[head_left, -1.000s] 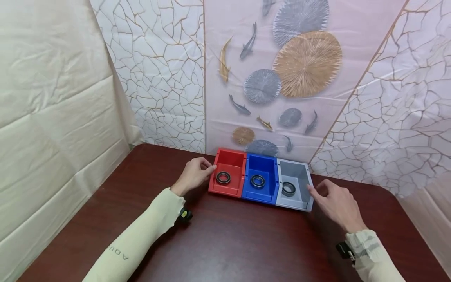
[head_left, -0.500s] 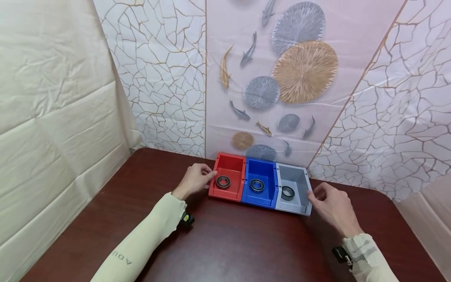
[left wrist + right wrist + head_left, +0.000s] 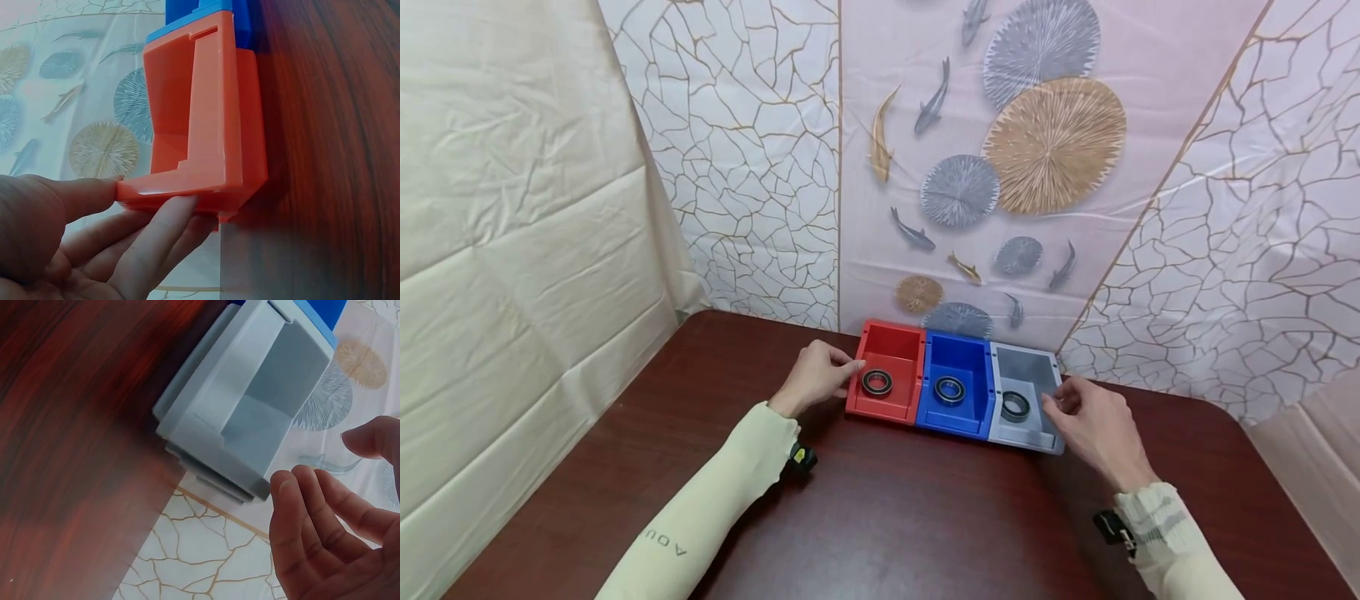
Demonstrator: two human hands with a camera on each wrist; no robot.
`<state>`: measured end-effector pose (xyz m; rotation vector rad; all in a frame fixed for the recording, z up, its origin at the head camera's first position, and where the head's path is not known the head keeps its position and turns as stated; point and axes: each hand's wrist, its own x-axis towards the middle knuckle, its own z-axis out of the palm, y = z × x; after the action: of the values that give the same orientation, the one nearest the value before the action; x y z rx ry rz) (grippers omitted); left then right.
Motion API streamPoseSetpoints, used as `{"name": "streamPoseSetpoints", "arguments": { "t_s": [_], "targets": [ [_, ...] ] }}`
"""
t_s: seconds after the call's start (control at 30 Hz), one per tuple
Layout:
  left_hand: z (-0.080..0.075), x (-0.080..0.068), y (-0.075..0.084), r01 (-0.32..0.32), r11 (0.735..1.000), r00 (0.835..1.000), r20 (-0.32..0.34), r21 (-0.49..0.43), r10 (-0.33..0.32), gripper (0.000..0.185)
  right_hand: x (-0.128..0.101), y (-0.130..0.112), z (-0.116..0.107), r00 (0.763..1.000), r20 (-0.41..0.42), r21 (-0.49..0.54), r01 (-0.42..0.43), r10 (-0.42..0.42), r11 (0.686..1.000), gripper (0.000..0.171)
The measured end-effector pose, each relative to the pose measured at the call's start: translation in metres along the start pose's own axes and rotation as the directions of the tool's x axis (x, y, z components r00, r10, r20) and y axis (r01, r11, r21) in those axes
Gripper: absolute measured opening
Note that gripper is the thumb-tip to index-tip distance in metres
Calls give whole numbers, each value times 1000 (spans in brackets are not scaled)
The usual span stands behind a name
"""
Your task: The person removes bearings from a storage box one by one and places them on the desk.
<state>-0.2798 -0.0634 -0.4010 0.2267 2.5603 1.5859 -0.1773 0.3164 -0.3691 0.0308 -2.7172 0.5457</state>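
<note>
While the left hand (image 3: 815, 379) pinches the outer side of the red bin (image 3: 891, 340), left of the blue bin (image 3: 957, 354), the right hand (image 3: 1103, 429), thumb and fingers apart, is just beside the grey bin (image 3: 1028, 365), right of the blue bin. Long axes run front-to-back, low lips nearside.

**Red bin (image 3: 891, 340) held by left hand (image 3: 812, 379)**

The red bin is pinched at its nine o'clock rim. At its three o'clock, the blue bin (image 3: 957, 352) is set against it, followed by the grey bin (image 3: 1025, 365). At about seven o'clock inside them, a first dark ring (image 3: 877, 394), a second dark ring (image 3: 950, 403) and a third dark ring (image 3: 1017, 418) are held, one per bin. The grey bin's three o'clock rim is overlapped by the right hand (image 3: 1097, 421). A patterned cloth (image 3: 868, 250) is hung at twelve o'clock.
</note>
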Motion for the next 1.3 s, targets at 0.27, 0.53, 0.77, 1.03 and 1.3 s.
{"name": "streamPoseSetpoints", "arguments": {
  "t_s": [0.27, 0.53, 0.77, 1.03, 1.3],
  "targets": [
    [-2, 0, 2, 1, 1000, 1000, 15, -3, -1, 26, 5, -9, 2, 1000, -9, 6, 13, -13, 1000, 21],
    [0, 0, 1, 2, 1000, 1000, 20, -8, -2, 27, 6, -18, 5, 1000, 14, 40, 14, -14, 999, 20],
    [-1, 1, 1, -6, 1000, 1000, 9, -3, 7, 27, 9, -23, 7, 999, 2, 42, 34, -34, 999, 21],
    [-2, 0, 0, -20, 998, 1000, 23, 52, 19, 27, 9, -31, 12, 999, 12, 48, 31, -31, 998, 21],
    [-1, 0, 1, -22, 998, 1000, 18, 50, 21, 24, 13, -38, 16, 999, 33, 34, 33, -34, 999, 24]
  ]
}}
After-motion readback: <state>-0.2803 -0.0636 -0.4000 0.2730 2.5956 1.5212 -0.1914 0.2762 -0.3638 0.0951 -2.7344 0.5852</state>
